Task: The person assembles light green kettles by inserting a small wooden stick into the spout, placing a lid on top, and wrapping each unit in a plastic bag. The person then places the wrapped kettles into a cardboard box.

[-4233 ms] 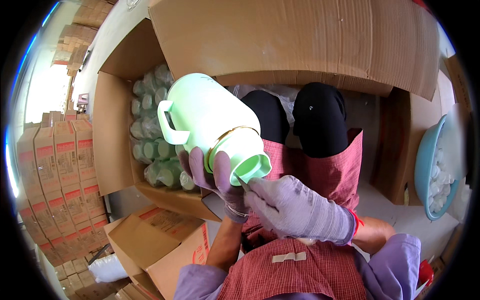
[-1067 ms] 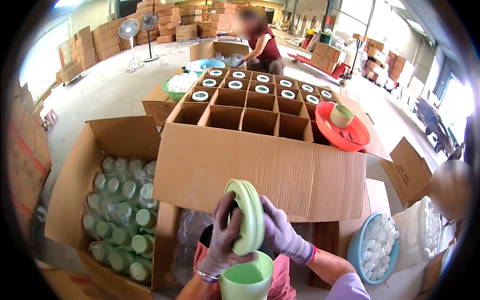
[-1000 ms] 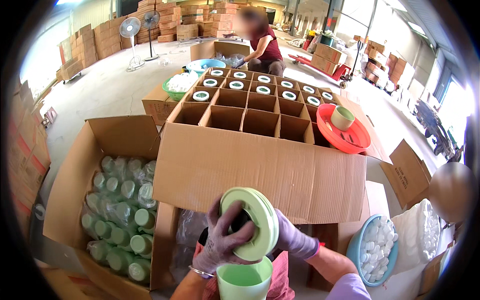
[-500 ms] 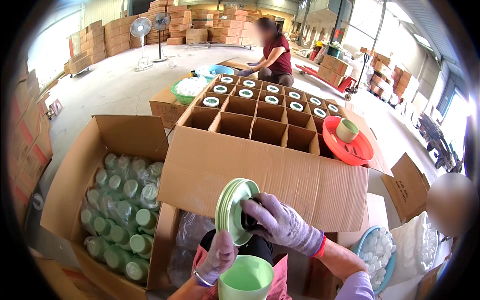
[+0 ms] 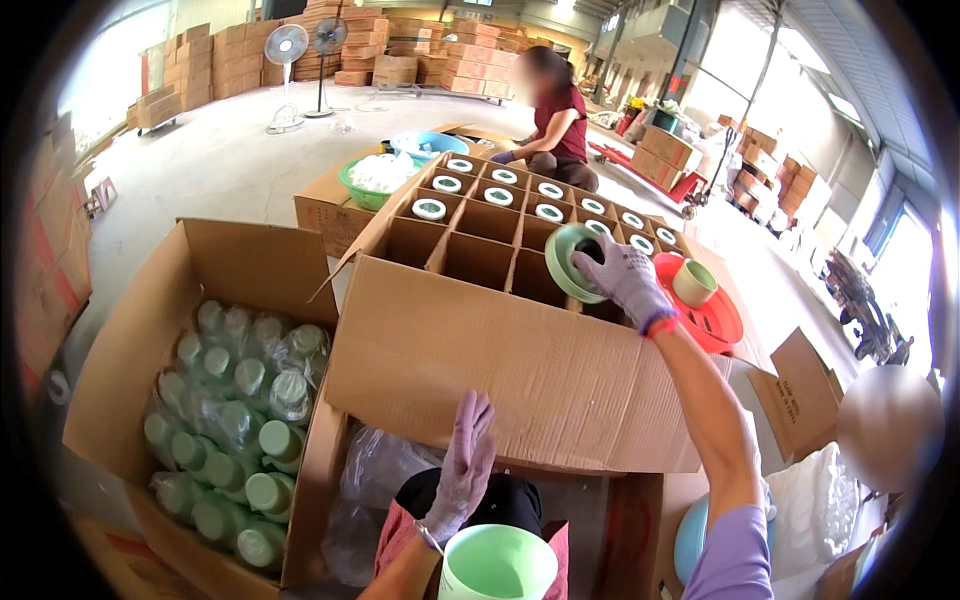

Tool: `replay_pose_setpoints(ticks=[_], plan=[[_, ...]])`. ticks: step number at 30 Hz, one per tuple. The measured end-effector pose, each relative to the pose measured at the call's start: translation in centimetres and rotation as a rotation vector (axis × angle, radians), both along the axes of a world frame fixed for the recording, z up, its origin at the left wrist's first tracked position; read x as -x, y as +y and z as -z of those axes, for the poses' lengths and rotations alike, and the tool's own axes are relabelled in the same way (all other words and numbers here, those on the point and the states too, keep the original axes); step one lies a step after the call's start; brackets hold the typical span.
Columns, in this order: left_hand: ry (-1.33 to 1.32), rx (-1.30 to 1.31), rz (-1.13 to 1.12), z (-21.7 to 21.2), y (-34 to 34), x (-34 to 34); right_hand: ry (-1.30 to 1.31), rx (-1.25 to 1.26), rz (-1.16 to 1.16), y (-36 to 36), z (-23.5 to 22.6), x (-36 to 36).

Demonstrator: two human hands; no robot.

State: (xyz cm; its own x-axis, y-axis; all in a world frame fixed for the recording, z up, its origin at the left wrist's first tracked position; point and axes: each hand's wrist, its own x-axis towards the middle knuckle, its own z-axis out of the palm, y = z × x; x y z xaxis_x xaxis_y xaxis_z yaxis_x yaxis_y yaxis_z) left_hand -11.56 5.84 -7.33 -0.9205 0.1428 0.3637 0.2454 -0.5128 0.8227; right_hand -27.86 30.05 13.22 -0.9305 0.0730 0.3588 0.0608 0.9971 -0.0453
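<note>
My right hand point(image 5: 622, 277), in a grey-purple glove, is stretched out over the front compartments of the divided carton point(image 5: 500, 365). It grips a round pale green lid point(image 5: 563, 265) by a dark part at its centre. Close to my body, my left hand point(image 5: 464, 468), gloved too, is raised with its fingers straight and nothing in them. Just below it, a pale green container point(image 5: 498, 565) stands upright in my lap with its mouth uncovered. Several white-rimmed green containers point(image 5: 498, 196) fill the carton's rear compartments.
Beside my right hand a red basin point(image 5: 735, 325) holds a green cup point(image 5: 694, 283). On the left, an open carton point(image 5: 120, 370) contains several bagged green bottles point(image 5: 270, 492). Beyond the divided carton, a person point(image 5: 562, 130) sits near a green basket point(image 5: 368, 198) of white pieces.
My right hand has carried the lid from above the lap forward and right, over the carton. My left hand has come away from the lid and straightened its fingers.
</note>
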Motion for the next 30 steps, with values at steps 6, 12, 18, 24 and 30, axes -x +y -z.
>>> replay_pose_setpoints(ticks=[6, 12, 18, 24, 30], plan=[[-0.147, 0.174, -0.066, 0.7, -0.5, 1.3, 0.108, -0.502, -0.295, -9.5, -0.4, 9.4], [-0.224, -0.028, 0.032, 1.7, -0.1, 1.2, -0.064, 0.04, -0.63, -18.3, 6.2, 22.4], [-0.197, -0.045, 0.077, 2.0, -0.6, 1.8, -0.273, 0.035, -0.606, -18.4, 6.2, 26.1], [-0.087, 0.167, 0.008, 3.2, 0.3, 1.7, 0.058, 0.161, -0.535, -17.4, -2.2, 19.1], [-0.277, -0.433, 0.113, -1.9, -2.1, 2.8, 0.341, 0.382, -0.812, -13.4, -6.4, -0.7]])
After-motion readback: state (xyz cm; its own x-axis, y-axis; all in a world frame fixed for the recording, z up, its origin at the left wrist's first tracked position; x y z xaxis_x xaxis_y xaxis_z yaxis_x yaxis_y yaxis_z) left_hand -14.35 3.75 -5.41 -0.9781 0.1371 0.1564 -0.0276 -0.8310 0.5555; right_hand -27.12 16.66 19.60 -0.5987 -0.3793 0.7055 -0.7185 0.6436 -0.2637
